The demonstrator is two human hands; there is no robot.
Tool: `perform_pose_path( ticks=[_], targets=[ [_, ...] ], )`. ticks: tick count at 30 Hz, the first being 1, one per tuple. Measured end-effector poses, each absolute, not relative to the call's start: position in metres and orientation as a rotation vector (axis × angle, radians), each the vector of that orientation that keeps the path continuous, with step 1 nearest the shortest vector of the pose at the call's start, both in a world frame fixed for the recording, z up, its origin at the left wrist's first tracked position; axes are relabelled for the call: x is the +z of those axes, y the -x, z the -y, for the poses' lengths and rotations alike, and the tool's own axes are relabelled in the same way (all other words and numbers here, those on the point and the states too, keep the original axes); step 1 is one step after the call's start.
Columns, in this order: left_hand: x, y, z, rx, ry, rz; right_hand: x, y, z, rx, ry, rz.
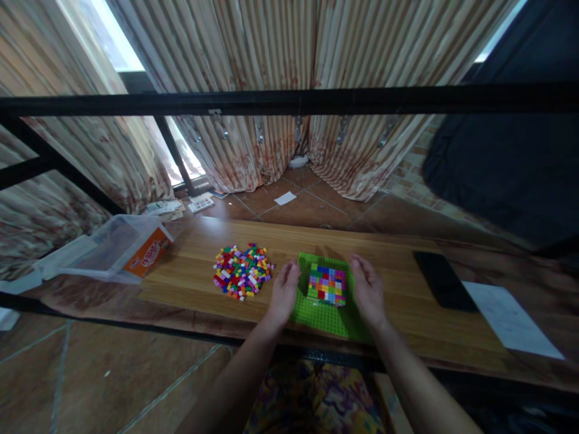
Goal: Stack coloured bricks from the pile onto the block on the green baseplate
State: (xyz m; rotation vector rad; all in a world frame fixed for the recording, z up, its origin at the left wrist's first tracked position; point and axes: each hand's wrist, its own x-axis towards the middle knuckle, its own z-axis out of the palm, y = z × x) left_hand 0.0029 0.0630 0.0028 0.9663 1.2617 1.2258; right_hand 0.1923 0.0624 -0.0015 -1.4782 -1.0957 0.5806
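Observation:
A green baseplate (pixel 316 316) lies on the wooden table (pixel 194 271) in front of me. On it stands a block built of many small coloured bricks (pixel 327 283). My left hand (pixel 284 292) rests at the plate's left edge, fingers stretched out and together, palm turned toward the block. My right hand (pixel 367 290) is at the plate's right edge in the same flat pose. Neither hand holds anything. A loose pile of small coloured bricks (pixel 243 271) lies on the table just left of my left hand.
A clear plastic box with an orange label (pixel 120 247) lies tipped at the table's left end. A black phone (pixel 443 280) and a white paper (pixel 509 319) lie to the right. A black metal bar (pixel 289 99) crosses above. Curtains hang behind.

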Motion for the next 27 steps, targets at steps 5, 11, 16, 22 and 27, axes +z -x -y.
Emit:
perform_pose_path(
  ticks=[5, 11, 16, 22, 27],
  targets=[
    [0.006, -0.014, -0.038, 1.108, -1.011, -1.151, -0.019, -0.171, -0.033, 0.794, 1.523, 0.990],
    [0.003, -0.022, -0.030, 1.071, -1.070, -1.128, -0.017, -0.154, -0.034, 0.857, 1.451, 1.035],
    [-0.004, -0.018, -0.031, 1.116, -1.060, -1.117, -0.023, -0.158, -0.042, 0.841, 1.405, 1.101],
    [-0.015, -0.018, -0.039, 1.187, -1.036, -1.109, -0.029, -0.166, -0.047, 0.747, 1.407, 1.121],
    [-0.007, -0.019, -0.039, 1.166, -1.071, -1.156, -0.034, -0.162, -0.055, 0.696, 1.384, 1.026]
  ],
)
